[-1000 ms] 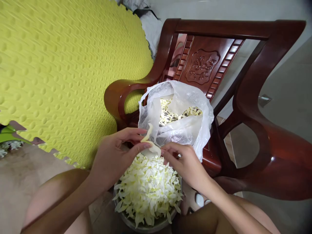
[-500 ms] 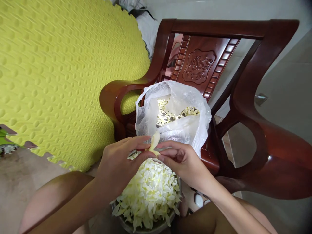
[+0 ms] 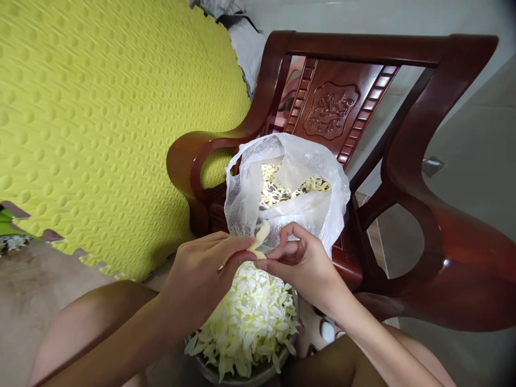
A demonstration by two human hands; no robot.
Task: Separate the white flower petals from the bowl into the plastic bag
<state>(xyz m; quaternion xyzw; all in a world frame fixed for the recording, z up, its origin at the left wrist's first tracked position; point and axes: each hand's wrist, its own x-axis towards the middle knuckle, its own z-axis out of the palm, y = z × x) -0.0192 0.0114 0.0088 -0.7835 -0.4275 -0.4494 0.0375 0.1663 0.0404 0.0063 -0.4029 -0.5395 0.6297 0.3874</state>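
Closest to the camera, a metal bowl (image 3: 262, 377) sits between a person's bent knees, heaped past its rim with loose white petals (image 3: 258, 312). Above the heap, the left hand (image 3: 209, 269) pinches a pale petal (image 3: 263, 233) between thumb and fingertips, its curved tip pointing up. The right hand (image 3: 300, 260) meets it at the lower end, thumb and a finger drawn together there, index finger crooked clear (whether those fingertips truly have hold of the piece, the view does not tell). The work seems to call for a light, steady left pinch and small right-hand movements, since so thin a piece would likely bruise or tear under pressure; working directly over the bowl should let any dropped bits land on the heap. Just beyond, a translucent plastic bag (image 3: 298, 220) stands open with small pale pieces inside, resting on a carved wooden chair (image 3: 334, 110), with a dimpled yellow mat (image 3: 121, 123) alongside.
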